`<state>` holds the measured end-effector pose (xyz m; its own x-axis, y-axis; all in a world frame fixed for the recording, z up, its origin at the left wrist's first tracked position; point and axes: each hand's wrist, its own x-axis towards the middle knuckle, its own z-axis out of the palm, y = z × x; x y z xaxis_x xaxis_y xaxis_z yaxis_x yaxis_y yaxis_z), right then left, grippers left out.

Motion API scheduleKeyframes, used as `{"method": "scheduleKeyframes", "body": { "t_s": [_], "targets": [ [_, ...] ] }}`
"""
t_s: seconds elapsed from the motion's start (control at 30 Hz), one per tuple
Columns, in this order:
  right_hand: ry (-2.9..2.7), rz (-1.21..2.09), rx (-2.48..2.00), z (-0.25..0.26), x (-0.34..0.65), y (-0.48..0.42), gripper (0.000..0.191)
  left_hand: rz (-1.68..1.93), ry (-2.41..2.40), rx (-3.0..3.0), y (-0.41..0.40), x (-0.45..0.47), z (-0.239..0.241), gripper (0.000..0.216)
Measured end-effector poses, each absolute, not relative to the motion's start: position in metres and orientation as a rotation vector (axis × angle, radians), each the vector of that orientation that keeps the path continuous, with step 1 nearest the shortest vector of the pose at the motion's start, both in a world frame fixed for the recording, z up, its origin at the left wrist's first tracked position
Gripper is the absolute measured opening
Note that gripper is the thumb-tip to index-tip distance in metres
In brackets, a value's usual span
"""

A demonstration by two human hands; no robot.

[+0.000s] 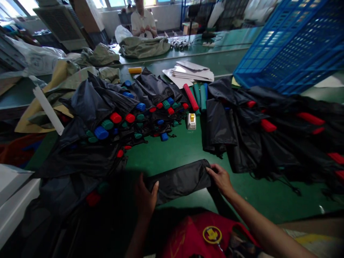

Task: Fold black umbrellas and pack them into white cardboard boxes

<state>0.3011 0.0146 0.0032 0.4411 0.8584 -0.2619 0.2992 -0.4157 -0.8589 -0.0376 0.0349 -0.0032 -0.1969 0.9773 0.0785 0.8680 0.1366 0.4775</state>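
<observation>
A long black fabric pouch (pixel 181 181) is stretched between my two hands, just above the green tabletop. My left hand (pixel 146 195) wraps round its left end, with the thumb lying on the front. At the other end, my right hand (pixel 220 178) pinches the upper right corner between thumb and fingers. Whatever may be inside the pouch is hidden. To the left lies a heap of black pouches (pixel 104 98) with red, blue and green ribbed ends poking out. More black pouches (pixel 247 143) are spread to the right, some with red ends showing.
A white tape dispenser (pixel 191 122) stands mid-table, near loose red and green ribbed pieces (pixel 190 96). Behind are white sheets (pixel 190 71) and a tilted blue crate (pixel 290 46). White boxes (pixel 16 193) edge the left. A person (pixel 143 23) sits across the tables.
</observation>
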Motion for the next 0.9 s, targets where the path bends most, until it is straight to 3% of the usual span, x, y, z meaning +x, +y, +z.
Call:
{"method": "scheduleKeyframes", "body": {
  "t_s": [0.27,0.4,0.67,0.9],
  "targets": [
    [-0.774,0.874,-2.014,0.005,0.291,0.029,0.034,0.671,1.789,1.585,0.031,-0.061,-0.025,0.063],
    [-0.714,0.949,-2.004,-0.003,0.282,0.035,0.036,0.607,1.638,1.729,0.026,-0.068,-0.027,0.070],
    [-0.768,1.086,-2.006,0.002,0.290,0.030,0.040,0.042,1.922,2.235,0.030,-0.043,0.021,0.088],
    [-0.956,1.251,-2.057,0.003,0.285,0.001,0.034,-0.025,1.894,2.359,0.009,-0.022,0.012,0.073]
  ]
}}
